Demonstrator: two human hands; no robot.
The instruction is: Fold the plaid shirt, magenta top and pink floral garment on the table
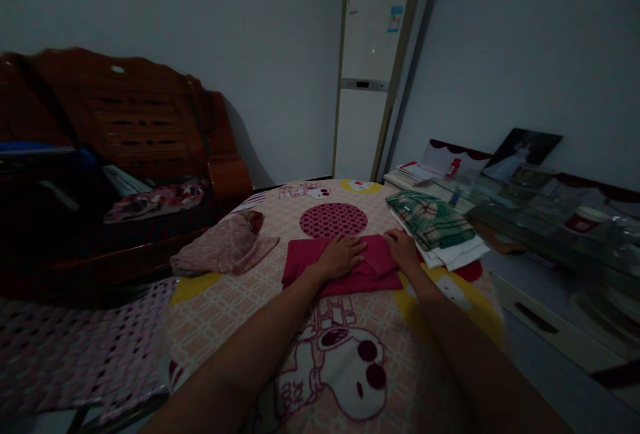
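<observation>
A folded pink garment [305, 257] lies on the round table, its exact kind hard to make out in the dim light. Flat on its middle rests my left hand [343, 257], fingers spread a little and palm down. At the garment's right end, my right hand [401, 249] has its fingers bent round the upper edge of the cloth. Just right of that hand sits a stack of folded clothes, a green plaid piece [433, 217] over white cloth [463, 254]. Crumpled on the table's left side is a greyish-pink cloth [227, 244].
A patterned tablecloth [225, 314] covers the table. On the right runs a glass-topped cabinet [535, 217] with a paper cup [584, 219] and papers [417, 173]. A wooden bench [145, 114] and a woven seat [85, 347] stand left; a tall white air conditioner [363, 127] stands behind.
</observation>
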